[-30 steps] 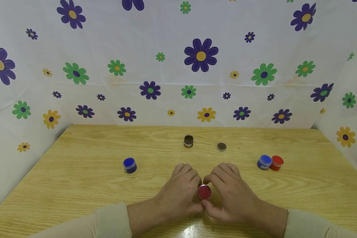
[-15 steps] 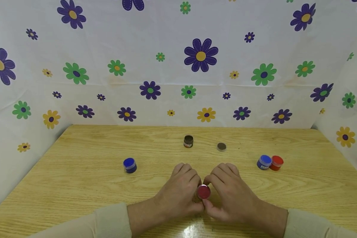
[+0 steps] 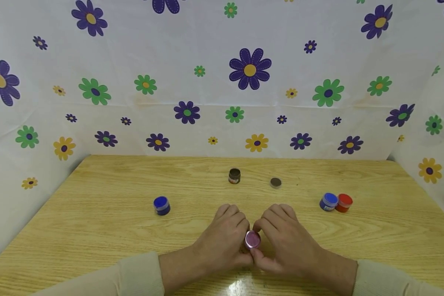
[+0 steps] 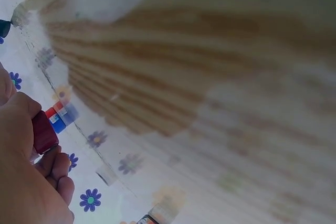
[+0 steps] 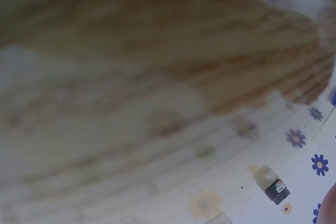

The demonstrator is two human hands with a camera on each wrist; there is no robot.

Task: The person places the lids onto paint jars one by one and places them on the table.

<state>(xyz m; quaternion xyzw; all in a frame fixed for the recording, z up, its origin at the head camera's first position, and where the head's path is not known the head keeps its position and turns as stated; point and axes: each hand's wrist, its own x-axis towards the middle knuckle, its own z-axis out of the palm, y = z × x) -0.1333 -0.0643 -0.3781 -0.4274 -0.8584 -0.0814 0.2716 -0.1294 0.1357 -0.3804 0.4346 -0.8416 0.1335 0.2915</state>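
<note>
Between both hands, low in the middle of the head view, is a small dark red paint jar, its round top facing up and shining pink. My left hand grips the jar from the left, fingers curled. From the right, my right hand pinches it between thumb and curled forefinger. The left wrist view shows the jar's dark red side against the left fingers. Much of the jar's body is hidden by the hands. Only a sliver of the right hand enters the right wrist view.
A blue jar stands to the left on the wooden table. Behind the hands are a dark jar and a loose dark lid. At right, another blue jar touches a red jar. A flowered cloth hangs behind.
The jar in my hands has shifted very slightly left, and its top has turned from dark red to a paler, shinier pink. Both hands hold nearly the same place.
</note>
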